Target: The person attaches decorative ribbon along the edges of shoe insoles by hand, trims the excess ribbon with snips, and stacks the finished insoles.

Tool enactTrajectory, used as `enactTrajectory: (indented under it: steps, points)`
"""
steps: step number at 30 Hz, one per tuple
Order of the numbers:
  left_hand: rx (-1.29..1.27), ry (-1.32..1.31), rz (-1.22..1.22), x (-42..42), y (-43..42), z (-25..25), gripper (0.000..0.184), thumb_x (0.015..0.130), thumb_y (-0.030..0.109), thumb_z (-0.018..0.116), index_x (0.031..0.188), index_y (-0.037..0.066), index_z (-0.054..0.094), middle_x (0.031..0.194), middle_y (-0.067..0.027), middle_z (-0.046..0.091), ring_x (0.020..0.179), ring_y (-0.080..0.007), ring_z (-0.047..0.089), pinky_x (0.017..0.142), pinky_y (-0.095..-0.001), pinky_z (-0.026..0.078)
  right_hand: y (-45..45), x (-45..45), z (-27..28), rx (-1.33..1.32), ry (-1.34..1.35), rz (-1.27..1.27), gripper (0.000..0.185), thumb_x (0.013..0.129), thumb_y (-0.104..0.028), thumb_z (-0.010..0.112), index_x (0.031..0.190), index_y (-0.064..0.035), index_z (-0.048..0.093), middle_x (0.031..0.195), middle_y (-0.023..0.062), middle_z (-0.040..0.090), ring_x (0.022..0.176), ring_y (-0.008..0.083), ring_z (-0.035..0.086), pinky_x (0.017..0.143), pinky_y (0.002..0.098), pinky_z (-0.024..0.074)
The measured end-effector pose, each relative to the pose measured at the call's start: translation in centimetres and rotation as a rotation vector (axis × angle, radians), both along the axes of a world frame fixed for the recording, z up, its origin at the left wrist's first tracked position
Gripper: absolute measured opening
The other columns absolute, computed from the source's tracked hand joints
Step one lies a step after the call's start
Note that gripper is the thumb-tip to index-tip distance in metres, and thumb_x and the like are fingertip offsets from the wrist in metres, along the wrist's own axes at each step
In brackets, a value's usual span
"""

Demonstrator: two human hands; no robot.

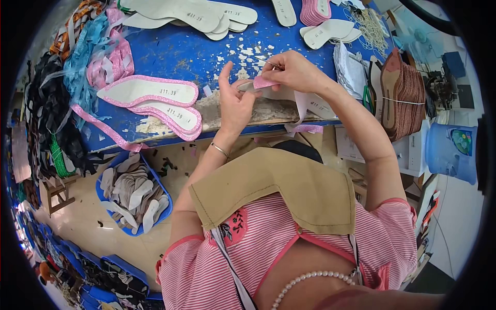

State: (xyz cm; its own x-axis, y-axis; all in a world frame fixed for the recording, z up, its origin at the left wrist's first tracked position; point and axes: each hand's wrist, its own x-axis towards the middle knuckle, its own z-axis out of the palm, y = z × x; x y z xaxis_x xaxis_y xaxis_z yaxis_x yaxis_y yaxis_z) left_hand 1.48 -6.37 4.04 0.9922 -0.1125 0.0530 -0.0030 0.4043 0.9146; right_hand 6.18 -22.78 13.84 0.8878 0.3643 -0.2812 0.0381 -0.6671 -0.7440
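Observation:
A white insole (285, 93) is held at the table's front edge, its tip between the thumb and fingers of my left hand (236, 101). My left index finger points up, away from it. My right hand (295, 73) pinches a pink trim strip (264, 82) against the insole's tip. A thin metal tool (274, 64) shows at my right fingers; its kind is unclear. The strip's pale tail (300, 106) hangs past the edge. To the left lie two insoles with pink glitter edging (164, 93), partly overlapping.
White insoles (196, 14) and a pink-edged stack (314, 11) lie at the back of the blue table (170, 54). Ribbon bundles (111, 57) hang at left. A blue basket of insoles (164, 192) stands on the floor. Tied brown soles (405, 98) sit at right.

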Motion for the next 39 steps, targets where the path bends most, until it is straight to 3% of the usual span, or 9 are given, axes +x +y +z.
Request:
enactTrajectory:
  steps: [2,12,16,21,27,32,35,37,39]
  points:
    - [0.017,-0.024,-0.004,0.0,0.1,0.0,0.069,0.084,-0.003,0.053,0.14,0.004,0.015,0.098,-0.0212,0.061,0.079,-0.0191,0.064,0.07,-0.0262,0.056,0.4,0.2,-0.1,-0.018,0.002,-0.008,0.012,0.082,-0.01,0.061,0.079,-0.0007,0.069,0.062,0.0031,0.06,0.053,0.007,0.052,0.053,0.0182,0.0385]
    - [0.105,-0.042,0.034,-0.1,-0.5,-0.5,0.03,0.087,0.002,0.057,0.117,0.0,0.055,0.091,-0.0104,0.065,0.073,-0.0137,0.063,0.063,-0.0216,0.052,1.1,1.6,0.7,-0.198,0.194,-0.07,0.01,0.079,-0.01,0.063,0.078,-0.0007,0.069,0.062,0.0027,0.059,0.053,0.0072,0.051,0.052,0.0197,0.0396]
    - [0.096,0.071,0.057,-0.3,-0.2,0.1,0.014,0.088,0.002,0.057,0.1,0.0,0.065,0.09,-0.0053,0.066,0.069,-0.0118,0.062,0.064,-0.0202,0.051,-1.3,2.5,1.7,0.013,0.094,-0.006,0.01,0.075,-0.011,0.065,0.073,-0.0009,0.068,0.061,0.0029,0.059,0.051,0.0102,0.05,0.053,0.0234,0.0414]
    - [0.075,0.088,0.024,0.0,0.0,0.2,0.014,0.088,0.003,0.058,0.099,0.001,0.065,0.088,-0.0047,0.066,0.069,-0.0116,0.062,0.065,-0.0208,0.051,-3.6,0.8,0.4,0.018,-0.068,0.137,0.007,0.075,-0.008,0.067,0.074,-0.0008,0.068,0.064,0.0021,0.06,0.055,0.0097,0.047,0.055,0.0232,0.0405]
    - [0.224,0.011,0.005,-0.2,0.0,0.3,0.01,0.087,0.005,0.06,0.094,0.0,0.066,0.085,-0.0049,0.066,0.071,-0.0127,0.063,0.065,-0.0211,0.05,-4.2,-1.3,1.0,-0.022,-0.033,0.083,0.004,0.079,-0.005,0.066,0.078,-0.0015,0.068,0.065,-0.0012,0.058,0.058,0.0077,0.041,0.057,0.0204,0.0366]
    - [0.667,-0.242,0.017,0.4,0.5,1.4,0.008,0.085,0.004,0.062,0.091,-0.001,0.066,0.093,-0.0092,0.066,0.071,-0.017,0.064,0.067,-0.0258,0.054,-4.7,-2.8,0.4,0.05,-0.084,-0.04,0.004,0.078,-0.005,0.067,0.077,-0.0014,0.068,0.064,-0.0016,0.057,0.057,0.0069,0.04,0.056,0.0197,0.0356]
    - [0.912,-0.902,0.148,1.8,-0.5,3.6,0.012,0.082,0.007,0.063,0.092,0.003,0.067,0.083,-0.0073,0.064,0.073,-0.0201,0.064,0.065,-0.0279,0.052,-3.7,-3.9,0.5,0.037,-0.054,-0.045,0.004,0.079,-0.005,0.067,0.076,-0.0019,0.068,0.063,-0.0019,0.057,0.057,0.0064,0.04,0.055,0.0191,0.0347]
    - [0.982,-1.13,0.193,1.8,-0.6,3.8,0.013,0.081,0.008,0.063,0.092,0.005,0.068,0.079,-0.0067,0.064,0.073,-0.0212,0.064,0.065,-0.0286,0.051,-3.7,-4.2,0.7,0.036,-0.046,-0.046,0.005,0.079,-0.005,0.067,0.076,-0.0021,0.068,0.063,-0.0021,0.058,0.056,0.0062,0.04,0.054,0.0189,0.0344]
    - [1.02,-0.979,0.024,1.7,-0.5,3.7,0.014,0.08,0.008,0.063,0.093,0.006,0.068,0.08,-0.006,0.065,0.073,-0.0222,0.064,0.065,-0.0297,0.052,-4.4,-4.1,1.1,0.098,-0.035,-0.059,0.006,0.078,-0.007,0.067,0.075,-0.0016,0.069,0.061,-0.001,0.055,0.055,0.0073,0.04,0.053,0.0202,0.0355]
